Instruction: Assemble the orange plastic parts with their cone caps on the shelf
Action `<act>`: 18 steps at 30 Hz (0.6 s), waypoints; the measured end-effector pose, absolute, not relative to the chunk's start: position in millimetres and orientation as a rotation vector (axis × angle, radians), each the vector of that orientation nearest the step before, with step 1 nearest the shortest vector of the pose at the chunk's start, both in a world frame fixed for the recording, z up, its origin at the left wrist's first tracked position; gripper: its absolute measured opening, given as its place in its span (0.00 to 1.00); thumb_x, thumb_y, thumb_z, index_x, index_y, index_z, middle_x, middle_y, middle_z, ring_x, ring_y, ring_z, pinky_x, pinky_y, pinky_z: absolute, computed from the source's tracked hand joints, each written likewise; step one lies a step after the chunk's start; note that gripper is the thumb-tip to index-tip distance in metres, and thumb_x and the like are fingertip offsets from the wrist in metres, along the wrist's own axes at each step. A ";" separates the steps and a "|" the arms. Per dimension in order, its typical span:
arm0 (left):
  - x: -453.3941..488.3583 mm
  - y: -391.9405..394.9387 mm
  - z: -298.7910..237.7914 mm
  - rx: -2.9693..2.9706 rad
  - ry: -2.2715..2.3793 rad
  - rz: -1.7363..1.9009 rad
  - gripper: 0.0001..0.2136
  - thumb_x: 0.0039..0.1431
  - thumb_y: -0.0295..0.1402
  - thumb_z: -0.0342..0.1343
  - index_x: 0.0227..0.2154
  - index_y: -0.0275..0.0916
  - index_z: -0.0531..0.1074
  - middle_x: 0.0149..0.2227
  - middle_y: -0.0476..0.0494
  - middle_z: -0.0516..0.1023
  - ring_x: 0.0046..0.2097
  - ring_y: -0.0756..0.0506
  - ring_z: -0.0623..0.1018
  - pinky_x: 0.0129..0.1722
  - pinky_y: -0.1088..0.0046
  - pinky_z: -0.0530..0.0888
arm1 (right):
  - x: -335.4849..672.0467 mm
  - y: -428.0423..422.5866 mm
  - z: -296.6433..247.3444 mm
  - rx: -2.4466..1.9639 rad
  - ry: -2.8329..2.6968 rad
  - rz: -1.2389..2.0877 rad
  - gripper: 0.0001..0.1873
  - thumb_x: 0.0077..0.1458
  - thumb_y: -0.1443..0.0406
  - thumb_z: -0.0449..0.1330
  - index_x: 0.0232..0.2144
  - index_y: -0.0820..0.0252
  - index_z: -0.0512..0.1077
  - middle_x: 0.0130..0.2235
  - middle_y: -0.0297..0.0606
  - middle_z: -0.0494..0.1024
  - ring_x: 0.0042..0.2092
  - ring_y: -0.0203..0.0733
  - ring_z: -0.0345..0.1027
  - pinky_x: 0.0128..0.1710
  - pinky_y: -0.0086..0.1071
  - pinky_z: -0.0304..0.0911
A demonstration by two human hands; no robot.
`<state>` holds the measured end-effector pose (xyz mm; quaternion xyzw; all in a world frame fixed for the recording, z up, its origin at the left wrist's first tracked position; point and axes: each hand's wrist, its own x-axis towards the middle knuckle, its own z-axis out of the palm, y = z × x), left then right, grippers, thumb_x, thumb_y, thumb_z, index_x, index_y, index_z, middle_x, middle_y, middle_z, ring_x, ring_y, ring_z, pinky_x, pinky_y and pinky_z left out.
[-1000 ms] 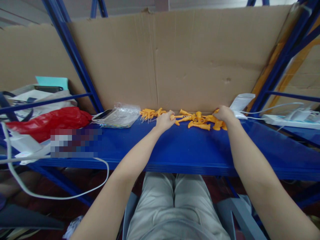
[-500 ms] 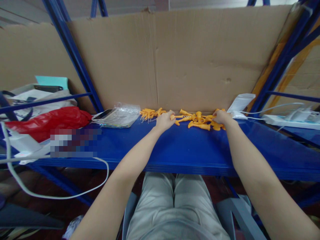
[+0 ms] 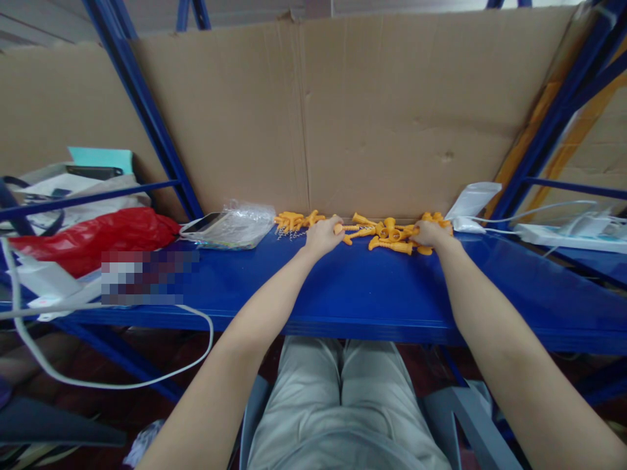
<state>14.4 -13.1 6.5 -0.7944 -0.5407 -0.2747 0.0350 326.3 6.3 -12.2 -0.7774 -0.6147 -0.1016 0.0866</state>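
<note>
Several orange plastic pegs (image 3: 389, 234) lie in a loose pile at the back of the blue shelf (image 3: 343, 294), against the cardboard wall. My left hand (image 3: 322, 235) is closed round one orange peg (image 3: 339, 229) at the pile's left end. At the pile's right side my right hand (image 3: 430, 233) rests curled on the pegs; what its fingers grip is hidden. A smaller heap of orange pegs (image 3: 294, 220) with small metal chains lies to the left of my left hand.
A clear plastic bag (image 3: 235, 225) over a phone lies left of the pegs, then a red bag (image 3: 98, 236) and a white cable (image 3: 112, 382). A white pouch (image 3: 473, 199) and a power strip (image 3: 568, 235) sit right. Blue rack posts (image 3: 147, 111) flank the cardboard.
My right hand has slid left and inward along the pile of pegs, uncovering a few pegs behind it. My left hand has stayed put on its peg.
</note>
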 end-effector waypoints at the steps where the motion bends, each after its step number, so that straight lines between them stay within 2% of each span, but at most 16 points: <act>1: 14.4 -13.3 6.7 -2.443 -1.660 -0.845 0.16 0.60 0.35 0.54 0.51 0.45 0.77 0.46 0.43 0.83 0.50 0.38 0.80 0.50 0.62 0.74 | 328.1 6.7 -13.7 -2.315 -1.829 -0.276 0.22 0.54 0.59 0.60 0.51 0.59 0.76 0.49 0.53 0.78 0.52 0.60 0.71 0.51 0.53 0.64; 5: 14.2 -13.0 6.4 -2.457 -1.648 -0.865 0.16 0.60 0.35 0.55 0.50 0.44 0.77 0.46 0.42 0.83 0.50 0.37 0.80 0.50 0.62 0.74 | 332.7 4.9 -15.1 -2.309 -1.797 -0.234 0.23 0.54 0.55 0.63 0.49 0.60 0.76 0.50 0.57 0.77 0.55 0.65 0.69 0.52 0.58 0.62; 9: 13.9 -11.7 5.1 -2.469 -1.636 -0.887 0.16 0.60 0.34 0.55 0.50 0.44 0.77 0.46 0.42 0.83 0.50 0.37 0.80 0.50 0.61 0.74 | 333.7 2.4 -14.2 -2.314 -1.806 -0.238 0.23 0.54 0.52 0.63 0.47 0.60 0.76 0.48 0.56 0.78 0.54 0.66 0.69 0.51 0.58 0.63; 14: 13.8 -9.6 3.8 -2.495 -1.600 -0.879 0.16 0.60 0.33 0.55 0.50 0.43 0.77 0.46 0.41 0.83 0.50 0.38 0.80 0.50 0.62 0.74 | 326.0 -2.3 -8.6 -2.334 -1.788 -0.258 0.24 0.54 0.55 0.64 0.49 0.61 0.76 0.52 0.58 0.76 0.57 0.66 0.67 0.53 0.60 0.60; 18: 13.5 -7.0 1.2 -2.545 -1.529 -0.876 0.16 0.61 0.32 0.55 0.51 0.43 0.76 0.45 0.43 0.83 0.49 0.40 0.81 0.51 0.62 0.74 | 307.3 -9.1 4.9 -2.298 -1.818 -0.329 0.23 0.58 0.57 0.60 0.53 0.59 0.75 0.55 0.55 0.75 0.59 0.62 0.65 0.57 0.59 0.57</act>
